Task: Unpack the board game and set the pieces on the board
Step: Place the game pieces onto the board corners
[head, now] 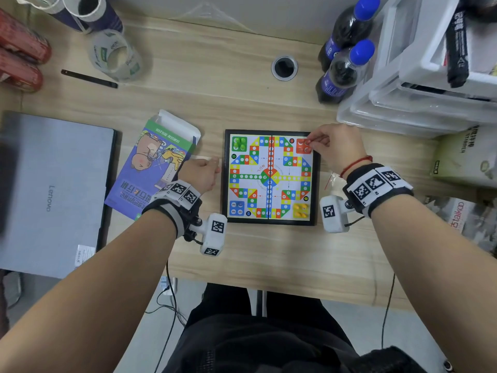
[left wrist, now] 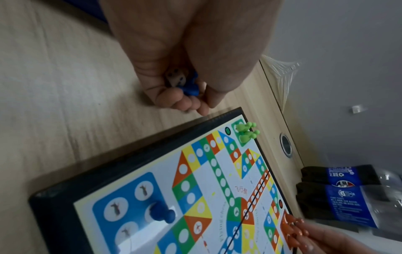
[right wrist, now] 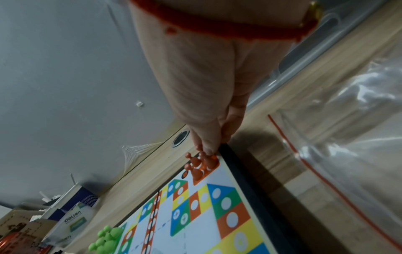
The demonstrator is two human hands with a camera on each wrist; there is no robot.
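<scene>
At 9 o'clock beside the board, my left hand cups blue pieces and a die; loosening spills them. At 1 o'clock, my right hand pinches an orange piece in the orange corner; a nudge could topple neighbouring orange pieces.

The pale wooden surface carries the game board near its front edge. Left of the board lie the opened game box and a closed laptop. Right of it lies a clear zip bag. Behind the board stand two dark bottles, tape rolls and stacked plastic bins.
</scene>
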